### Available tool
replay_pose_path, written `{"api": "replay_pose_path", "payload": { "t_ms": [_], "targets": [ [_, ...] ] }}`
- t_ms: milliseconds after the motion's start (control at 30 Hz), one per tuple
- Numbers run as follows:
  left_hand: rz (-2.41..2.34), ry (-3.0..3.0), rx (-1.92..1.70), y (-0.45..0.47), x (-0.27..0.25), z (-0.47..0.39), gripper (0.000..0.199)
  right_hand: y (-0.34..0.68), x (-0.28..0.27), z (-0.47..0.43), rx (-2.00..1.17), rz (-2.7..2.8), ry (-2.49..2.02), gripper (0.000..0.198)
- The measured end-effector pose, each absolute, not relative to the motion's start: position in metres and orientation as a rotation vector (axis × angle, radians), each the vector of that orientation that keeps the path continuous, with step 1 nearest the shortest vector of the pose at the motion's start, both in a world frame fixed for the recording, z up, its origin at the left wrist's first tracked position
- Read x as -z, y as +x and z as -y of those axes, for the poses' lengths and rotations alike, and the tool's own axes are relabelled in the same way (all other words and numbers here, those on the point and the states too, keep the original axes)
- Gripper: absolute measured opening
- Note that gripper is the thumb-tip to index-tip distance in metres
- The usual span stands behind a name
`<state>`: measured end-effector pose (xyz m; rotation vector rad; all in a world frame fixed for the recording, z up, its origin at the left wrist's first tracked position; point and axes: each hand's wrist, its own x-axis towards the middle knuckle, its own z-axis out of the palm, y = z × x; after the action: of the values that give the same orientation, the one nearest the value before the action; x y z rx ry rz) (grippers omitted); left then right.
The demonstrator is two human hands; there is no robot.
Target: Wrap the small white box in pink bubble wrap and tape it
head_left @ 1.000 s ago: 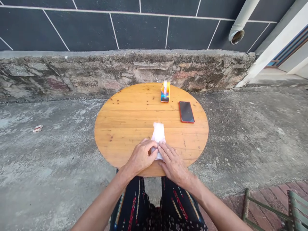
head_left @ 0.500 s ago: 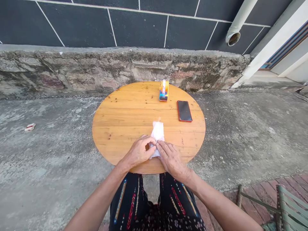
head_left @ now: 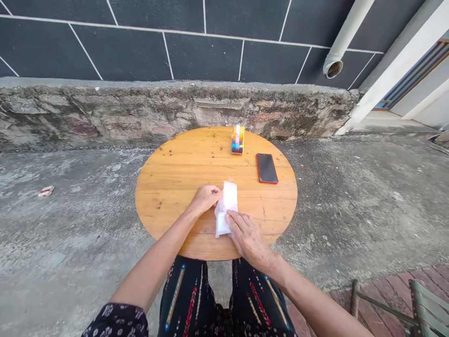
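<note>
A white, partly see-through wrap that looks like bubble wrap (head_left: 229,194) lies folded into a narrow strip near the front of the round wooden table. At its left edge, my left hand (head_left: 206,197) is closed in a pinch on the wrap's side. My right hand (head_left: 248,234) lies with its fingers stretched out and together, the fingertips pressing on the lower right part of the wrap. Whatever may be inside the wrap is hidden.
On the wooden table (head_left: 168,187), a yellow and blue tape dispenser (head_left: 237,140) stands at the back. A red-edged phone (head_left: 267,168) lies to the right. Behind is a stone ledge (head_left: 140,114); a green chair (head_left: 430,304) stands at lower right.
My left hand has moved up and left along the wrap's edge, away from my right hand. More of the wrap's lower part shows. The view has tilted up slightly.
</note>
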<state>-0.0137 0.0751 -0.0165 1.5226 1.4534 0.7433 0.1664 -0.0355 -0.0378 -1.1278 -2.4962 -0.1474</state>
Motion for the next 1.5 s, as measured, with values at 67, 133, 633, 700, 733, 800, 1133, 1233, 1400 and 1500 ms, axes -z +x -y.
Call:
{"api": "replay_pose_path", "payload": {
  "t_ms": [67, 133, 633, 700, 733, 800, 1133, 1233, 1400, 1500],
  "targets": [
    [-1.478, 1.52, -0.746, -0.011, 0.017, -0.078, 0.015, 0.167, 0.036, 0.035, 0.141, 2.497, -1.125, 0.042],
    [-1.508, 1.509, -0.761, -0.011, 0.018, -0.078, 0.016, 0.168, 0.033, 0.034, 0.128, 2.494, -1.117, 0.042],
    [-1.487, 1.71, -0.878, -0.026, 0.01, -0.056, 0.032, 0.172, 0.026, 0.027, 0.014, 2.528, -1.112, 0.044],
    [-1.45, 1.806, -0.816, -0.021, 0.01, -0.058, 0.031, 0.172, 0.027, 0.027, -0.002, 2.529, -1.116, 0.044],
    [-1.459, 1.856, -0.774, -0.018, 0.01, -0.059, 0.028, 0.172, 0.027, 0.027, -0.011, 2.531, -1.117, 0.045],
    [-1.537, 1.955, -0.672, -0.013, 0.01, -0.062, 0.021, 0.172, 0.027, 0.026, -0.025, 2.537, -1.12, 0.045],
    [-1.145, 2.259, -1.012, -0.036, 0.016, -0.033, 0.027, 0.172, 0.021, 0.022, -0.124, 2.519, -1.127, 0.045],
    [-0.934, 2.278, -0.951, -0.042, 0.021, -0.03, 0.031, 0.173, 0.021, 0.02, -0.173, 2.506, -1.123, 0.045],
    [-0.977, 2.177, -0.883, -0.043, 0.022, -0.034, 0.032, 0.175, 0.02, 0.015, -0.254, 2.484, -1.116, 0.048],
    [-1.007, 2.109, -0.798, -0.045, 0.015, -0.034, 0.031, 0.176, 0.014, 0.009, -0.33, 2.49, -1.118, 0.051]
  ]
}}
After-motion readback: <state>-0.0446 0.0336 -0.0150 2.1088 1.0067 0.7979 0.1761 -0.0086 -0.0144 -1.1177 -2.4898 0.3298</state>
